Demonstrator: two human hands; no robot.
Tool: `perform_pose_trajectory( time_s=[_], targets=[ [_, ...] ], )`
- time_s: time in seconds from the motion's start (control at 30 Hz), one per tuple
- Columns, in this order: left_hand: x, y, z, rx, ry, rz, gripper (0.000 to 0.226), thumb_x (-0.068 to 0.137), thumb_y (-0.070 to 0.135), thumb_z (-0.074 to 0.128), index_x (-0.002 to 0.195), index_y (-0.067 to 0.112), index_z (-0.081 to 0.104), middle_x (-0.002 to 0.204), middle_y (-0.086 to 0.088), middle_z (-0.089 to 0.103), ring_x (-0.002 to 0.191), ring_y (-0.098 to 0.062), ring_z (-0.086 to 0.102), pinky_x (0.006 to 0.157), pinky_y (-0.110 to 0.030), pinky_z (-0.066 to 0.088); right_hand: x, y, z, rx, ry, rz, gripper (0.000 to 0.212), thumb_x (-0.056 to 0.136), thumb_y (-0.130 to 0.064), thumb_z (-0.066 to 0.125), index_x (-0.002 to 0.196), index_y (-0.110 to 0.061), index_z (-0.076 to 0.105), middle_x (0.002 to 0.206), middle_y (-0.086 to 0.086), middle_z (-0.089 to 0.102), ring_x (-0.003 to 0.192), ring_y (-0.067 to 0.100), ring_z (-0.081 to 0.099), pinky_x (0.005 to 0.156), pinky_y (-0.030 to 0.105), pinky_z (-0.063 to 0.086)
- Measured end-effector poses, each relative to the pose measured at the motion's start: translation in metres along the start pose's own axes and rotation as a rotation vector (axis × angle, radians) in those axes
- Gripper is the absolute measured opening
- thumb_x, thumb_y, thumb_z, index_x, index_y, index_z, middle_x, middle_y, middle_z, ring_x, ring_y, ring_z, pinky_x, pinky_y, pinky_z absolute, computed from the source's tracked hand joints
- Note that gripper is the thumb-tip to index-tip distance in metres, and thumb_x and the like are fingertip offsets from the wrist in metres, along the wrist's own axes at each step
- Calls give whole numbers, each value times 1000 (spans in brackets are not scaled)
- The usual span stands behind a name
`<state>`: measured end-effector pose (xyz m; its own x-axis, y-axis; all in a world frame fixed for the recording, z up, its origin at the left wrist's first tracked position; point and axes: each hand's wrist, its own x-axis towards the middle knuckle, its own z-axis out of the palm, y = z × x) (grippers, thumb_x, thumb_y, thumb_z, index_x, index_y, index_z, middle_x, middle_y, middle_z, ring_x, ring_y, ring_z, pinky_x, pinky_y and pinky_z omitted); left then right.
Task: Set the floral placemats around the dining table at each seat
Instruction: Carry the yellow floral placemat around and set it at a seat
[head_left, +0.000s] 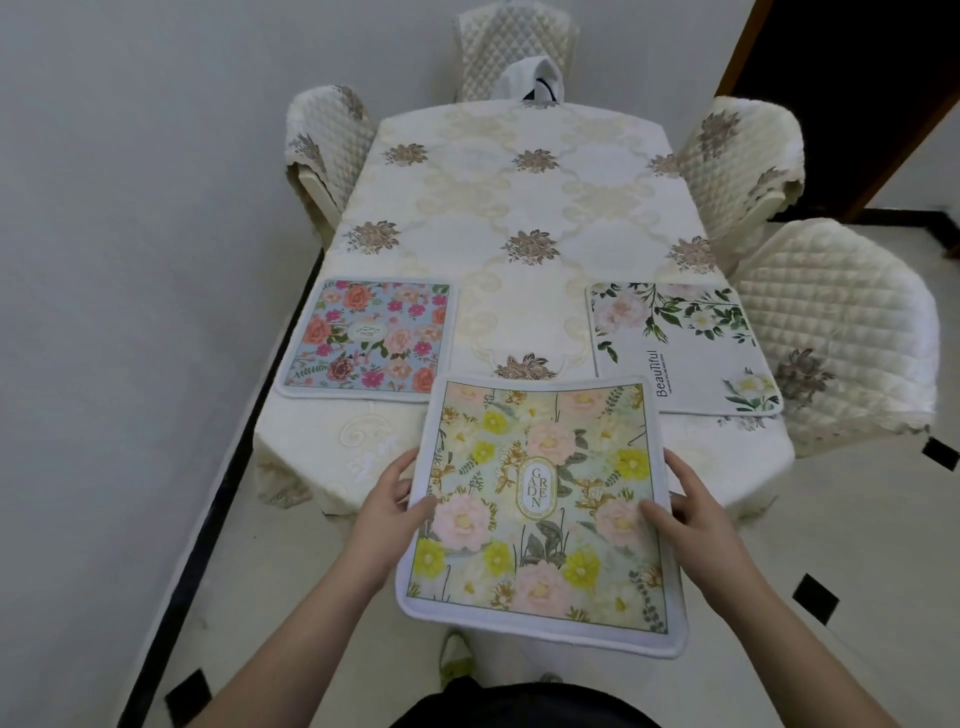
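I hold a yellow-and-pink floral placemat (543, 499) over the near end of the dining table (519, 208). My left hand (395, 499) grips its left edge and my right hand (685, 504) grips its right edge, thumbs on top. Its near half hangs past the table's front edge. A blue placemat with red and pink flowers (369, 338) lies flat at the near left seat. A white placemat with green leaves (680, 345) lies flat at the near right seat.
Quilted cream chairs stand around the table: one at the far end (519, 47), one at far left (327, 140), two on the right (743, 161) (831, 332). A white bag (535, 78) sits at the far end. A wall runs close along the left.
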<state>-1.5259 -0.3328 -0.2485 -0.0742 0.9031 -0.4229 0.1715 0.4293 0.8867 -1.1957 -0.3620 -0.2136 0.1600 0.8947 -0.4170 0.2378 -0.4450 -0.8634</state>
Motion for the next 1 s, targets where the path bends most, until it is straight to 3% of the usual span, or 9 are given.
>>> perform_pose_trajectory(
  time_s=[0.13,0.4,0.53,0.73,0.87,1.0],
  targets=[
    [-20,11,21,16,74,-6,44,96,10,59,130,37,53,99,6,75,80,-11,73,64,-34,60,-6,3,-27,85,-87,-9,62,97,-13,57,145,-43,33,98,-2,76,88,20,73,76,48,59],
    [-70,1,15,-89,220,-28,45,96,11,62,128,42,55,103,3,75,92,-24,74,78,-54,59,2,9,-27,82,-249,-56,60,97,-15,56,143,-47,34,102,0,75,90,25,73,78,53,58],
    [-104,-14,-2,-181,343,-79,46,95,13,62,126,46,56,108,2,74,93,-26,74,77,-57,59,3,-1,-4,57,-346,-73,57,97,-14,57,139,-49,39,98,-5,75,88,22,73,77,52,58],
    [-159,-33,-31,-304,521,-101,44,96,7,60,128,38,55,100,-1,75,86,-27,75,73,-55,60,-4,-21,46,-20,-510,-117,58,97,-14,57,140,-49,40,105,2,74,88,25,74,76,52,59],
    [-193,-52,-56,-372,635,-118,43,97,9,59,128,38,54,101,-3,73,84,-25,75,70,-53,61,-19,-36,88,-120,-594,-176,56,97,-13,56,138,-47,42,93,-5,76,80,21,74,66,44,60],
    [-229,-78,-87,-415,740,-127,40,98,10,58,126,38,54,101,-2,73,83,-22,75,70,-50,62,-40,-48,138,-182,-727,-198,59,97,-13,55,141,-48,38,105,2,74,86,25,74,72,53,59]
  ],
)
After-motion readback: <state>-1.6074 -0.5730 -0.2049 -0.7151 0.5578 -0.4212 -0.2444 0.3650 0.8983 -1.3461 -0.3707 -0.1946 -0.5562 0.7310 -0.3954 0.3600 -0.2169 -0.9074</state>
